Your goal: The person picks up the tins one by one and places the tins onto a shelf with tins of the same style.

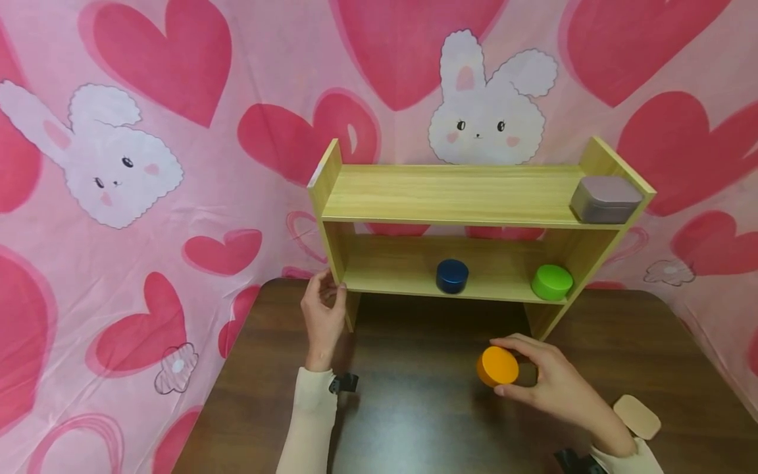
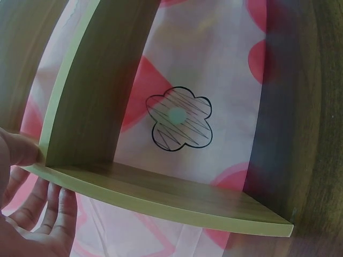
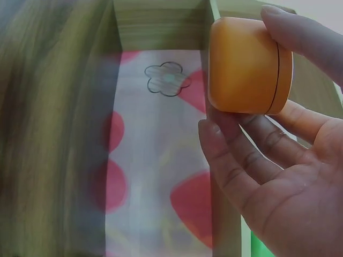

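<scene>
Held the orange tin (image 1: 497, 366) loosely between thumb and curled fingertips of the right hand (image 1: 553, 385), just above the table (image 1: 414, 421) before the shelf (image 1: 456, 197), left hand (image 1: 324, 313) gripping its side panel; risked slipping, or clipping the shelf edge.

The right hand (image 1: 556, 382) grips an orange tin (image 1: 497, 366); the left hand (image 1: 324, 315) holds the shelf (image 1: 450, 194).
</scene>
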Tool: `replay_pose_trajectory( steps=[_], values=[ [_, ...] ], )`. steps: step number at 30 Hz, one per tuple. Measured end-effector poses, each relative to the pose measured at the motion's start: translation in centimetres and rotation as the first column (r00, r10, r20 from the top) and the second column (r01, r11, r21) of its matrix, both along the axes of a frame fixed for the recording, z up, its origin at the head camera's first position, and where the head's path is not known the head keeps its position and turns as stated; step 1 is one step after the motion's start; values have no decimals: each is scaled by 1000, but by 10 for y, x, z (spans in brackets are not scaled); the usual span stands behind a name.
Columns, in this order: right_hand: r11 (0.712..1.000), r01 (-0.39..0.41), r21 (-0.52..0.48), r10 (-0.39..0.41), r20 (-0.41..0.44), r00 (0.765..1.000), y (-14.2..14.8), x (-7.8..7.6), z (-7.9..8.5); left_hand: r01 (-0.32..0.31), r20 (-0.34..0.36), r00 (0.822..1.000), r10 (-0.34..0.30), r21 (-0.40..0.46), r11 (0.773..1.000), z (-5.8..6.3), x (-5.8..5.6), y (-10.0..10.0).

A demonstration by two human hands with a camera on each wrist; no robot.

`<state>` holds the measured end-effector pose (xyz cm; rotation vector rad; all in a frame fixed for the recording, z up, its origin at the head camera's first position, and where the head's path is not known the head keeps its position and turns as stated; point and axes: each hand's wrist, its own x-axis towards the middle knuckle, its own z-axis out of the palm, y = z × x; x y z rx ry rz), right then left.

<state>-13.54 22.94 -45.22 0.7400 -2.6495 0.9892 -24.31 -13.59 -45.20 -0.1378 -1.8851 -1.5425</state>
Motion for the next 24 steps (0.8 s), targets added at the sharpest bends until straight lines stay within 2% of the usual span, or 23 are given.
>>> replay_pose_trajectory(
  steps=[9, 14, 24],
  values=[
    [999, -16, -31, 14, -68, 998, -14, -7, 9, -11, 3, 1000, 11, 2, 1000, -27, -19, -8],
    [999, 6, -37, -8, -67, 998, -19, -10, 11, 6, -8, 1000, -6, 17, 1000, -31, -22, -12],
    [999, 35, -14, -36, -62, 997, -26, -14, 16, 16, 2, 1000, -16, 13, 1000, -31, -20, -12]
  ],
)
